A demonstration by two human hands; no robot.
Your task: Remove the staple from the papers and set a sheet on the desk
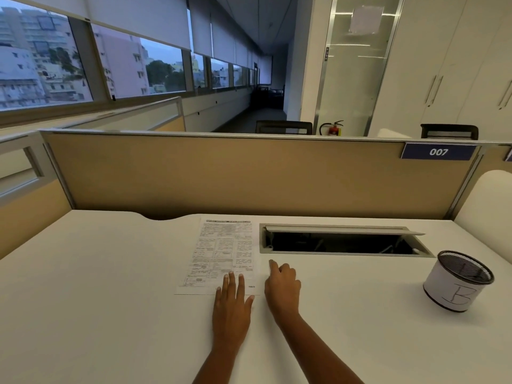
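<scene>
Printed papers (221, 250) lie flat on the white desk (97, 286), near its middle, top edge toward the partition. My left hand (232, 303) rests flat on the bottom right corner of the papers, fingers straight. My right hand (282, 286) sits on the bare desk just right of the papers, fingers loosely bent with the index finger stretched forward; it holds nothing that I can see. I cannot make out a staple at this distance.
An open cable hatch (343, 241) is cut into the desk right of the papers. A black mesh cup (458, 284) wrapped in white paper marked "B" stands at the far right. A tan partition (249, 176) closes the back of the desk.
</scene>
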